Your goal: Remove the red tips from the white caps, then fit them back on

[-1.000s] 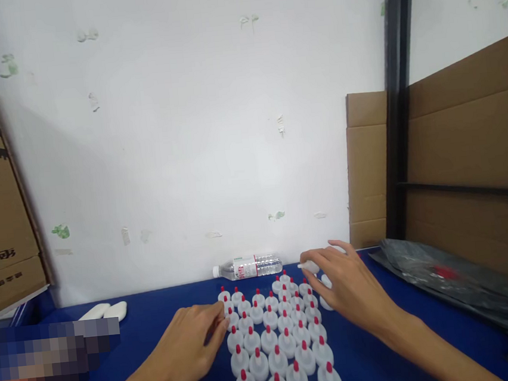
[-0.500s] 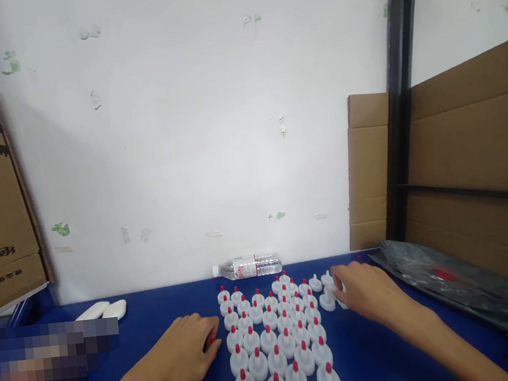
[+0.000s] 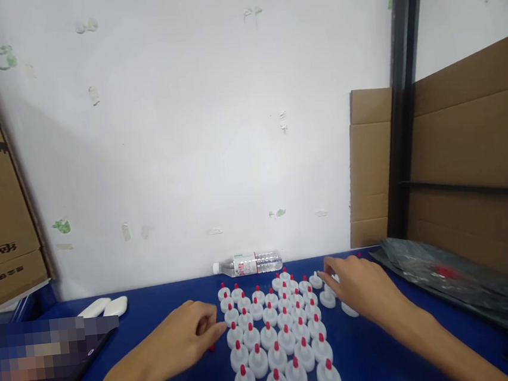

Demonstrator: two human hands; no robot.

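My left hand [image 3: 185,341] is left of the rows of bottle tops, its fingers curled inward and its thumb beside the nearest tops. A bit of red [image 3: 211,348] shows under the thumb; whether the hand holds it is hidden. My right hand [image 3: 356,279] is over the loose uncapped tops at the back right, with thumb and forefinger apart beside an uncapped white top [image 3: 315,281]. Another white top [image 3: 327,299] lies below these fingers, and one [image 3: 350,309] is partly under the palm. Several white tops with red tips [image 3: 277,356] stand upright in rows between my hands.
A clear plastic bottle [image 3: 256,263] lies against the white wall. Two white rounded objects [image 3: 115,307] and a dark-edged screen [image 3: 74,375] are at left. A dark plastic bag [image 3: 442,274] covers the right side. Cardboard [image 3: 371,173] stands by a black post [image 3: 401,110].
My right hand has shifted slightly left, toward the uncapped top nearest the red-tipped rows. My left hand has moved slightly right and up, its thumb nearer the rows.
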